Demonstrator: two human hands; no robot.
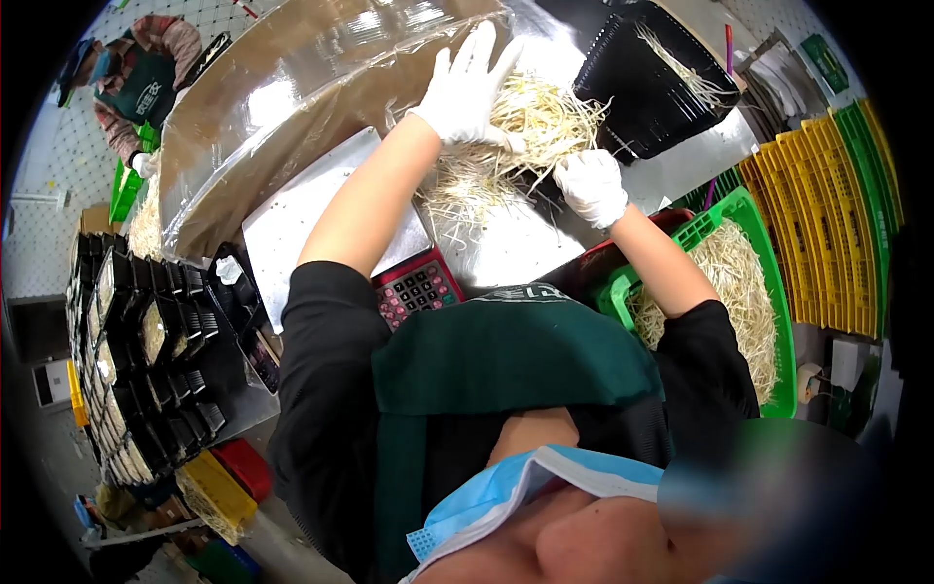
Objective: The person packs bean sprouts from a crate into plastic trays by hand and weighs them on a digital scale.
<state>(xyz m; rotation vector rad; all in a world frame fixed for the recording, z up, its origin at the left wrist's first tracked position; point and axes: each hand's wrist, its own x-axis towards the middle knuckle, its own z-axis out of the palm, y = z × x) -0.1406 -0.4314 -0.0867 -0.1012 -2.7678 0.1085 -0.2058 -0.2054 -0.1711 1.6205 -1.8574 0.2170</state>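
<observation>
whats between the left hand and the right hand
A loose clump of pale bean sprouts lies between the left hand and the right hand, as the head view shows.

From 1 head-worn camera, the view faces forward and steeply down over a blue mask point(574, 467), close to the lens at the bottom edge, and a green apron point(516, 355). The left hand point(467, 92) and right hand point(592, 187) appear farther out, at upper center. A co-worker point(146, 83) is seen well beyond, upper left. The wide, round-edged view bends stacked yellow crates point(812, 224) at right; corners fall dark.
</observation>
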